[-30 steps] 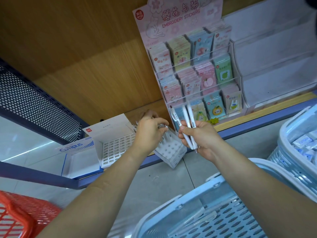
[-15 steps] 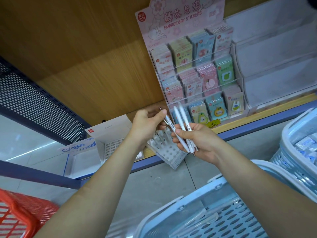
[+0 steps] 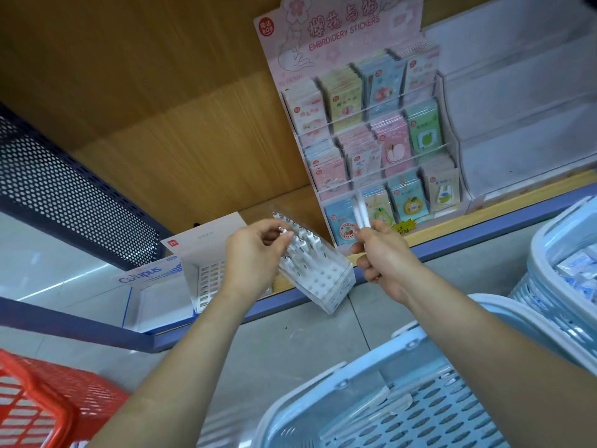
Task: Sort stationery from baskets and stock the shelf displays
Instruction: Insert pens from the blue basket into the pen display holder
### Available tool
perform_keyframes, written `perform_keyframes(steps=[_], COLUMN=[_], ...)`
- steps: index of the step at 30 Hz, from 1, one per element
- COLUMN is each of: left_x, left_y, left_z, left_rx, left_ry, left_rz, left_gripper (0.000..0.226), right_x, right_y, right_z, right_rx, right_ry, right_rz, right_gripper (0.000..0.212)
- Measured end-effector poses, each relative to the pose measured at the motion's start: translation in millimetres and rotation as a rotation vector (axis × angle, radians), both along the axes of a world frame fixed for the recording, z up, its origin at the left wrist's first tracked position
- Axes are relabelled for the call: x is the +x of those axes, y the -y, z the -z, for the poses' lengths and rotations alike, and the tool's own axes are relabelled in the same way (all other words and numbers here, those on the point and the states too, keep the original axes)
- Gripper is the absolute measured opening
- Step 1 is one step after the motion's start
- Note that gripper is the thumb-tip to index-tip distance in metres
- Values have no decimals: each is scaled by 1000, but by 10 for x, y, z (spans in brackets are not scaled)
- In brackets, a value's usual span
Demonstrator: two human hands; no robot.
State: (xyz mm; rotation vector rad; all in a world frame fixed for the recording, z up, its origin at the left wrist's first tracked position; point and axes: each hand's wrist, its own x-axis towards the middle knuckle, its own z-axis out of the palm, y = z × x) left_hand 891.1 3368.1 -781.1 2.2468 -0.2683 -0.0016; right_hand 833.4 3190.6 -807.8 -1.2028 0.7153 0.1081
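Observation:
A white pen display box (image 3: 326,286) with rows of holes leans over the shelf's front edge, holding several white pens. My left hand (image 3: 255,253) pinches one white pen (image 3: 286,232) by its top end over the box. My right hand (image 3: 384,257) grips two white pens (image 3: 361,215), their upper ends blurred in front of the sticker rack.
A pink embroidery sticker rack (image 3: 371,130) stands on the wooden shelf (image 3: 181,156), with clear empty tiers (image 3: 523,118) to its right. A second white holder (image 3: 206,253) and a Campus tray (image 3: 151,286) sit left. Blue baskets (image 3: 403,399) (image 3: 565,270) lie right, a red basket (image 3: 38,405) lower left.
My left hand took one pen from the bundle and carried it left over the display box. My right hand shifted right and now holds two pens.

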Motion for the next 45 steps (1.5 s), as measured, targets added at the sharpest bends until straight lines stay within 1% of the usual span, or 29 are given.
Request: perform_keyframes(steps=[4,10,13,16,20,22,25,28,31,35,37,38,39,40,42,43,45], left_x=[2,10,17,25,29,43,76,86,102,99,57,18,-15,-53,-163,-199,-232], left_y=[61,87,77,69,81,110,160,193,200,210,211,219,238,272,371,406,436], left_z=[117,151,175,186,191,190,199,227,253,252,194,135,79,24,-61,-71,-64], left_rx=[48,129,205,259,266,299,355,390,439,508,449,361,238,97,-163,-244,-340], left_ry=[16,34,99,139,152,156,159,140,161,153,187,188,140,32,-255,-342,-417], left_rz=[15,61,119,173,201,213,196,196,211,206,155,124,113,126,183,187,131], left_gripper=[7,13,15,18,14,14,14,13,12,19,23,20,16,14,13,14,17], right_x=[-9,-2,10,16,7,5,-1,-10,-14,-32,-40,-43,-44,-46,-52,-55,-59], right_y=[-13,-3,-5,-6,-7,3,16,24,29,49,50,50,49,51,52,51,49], right_z=[17,47,44,35,44,50,56,61,54,32,3,-9,-20,-25,-36,-43,-45], right_rx=[-27,-4,-2,40,40,39,73,94,118,220,297,327,348,365,406,427,439], right_ry=[30,51,42,43,83,95,112,119,118,147,172,188,205,222,251,263,278], right_rz=[-14,-38,-40,-22,-45,-33,12,38,43,25,-2,-22,-47,-73,-109,-115,-125], right_gripper=[15,18,19,23,18,14,13,18,19,20,20,19,20,20,23,24,25])
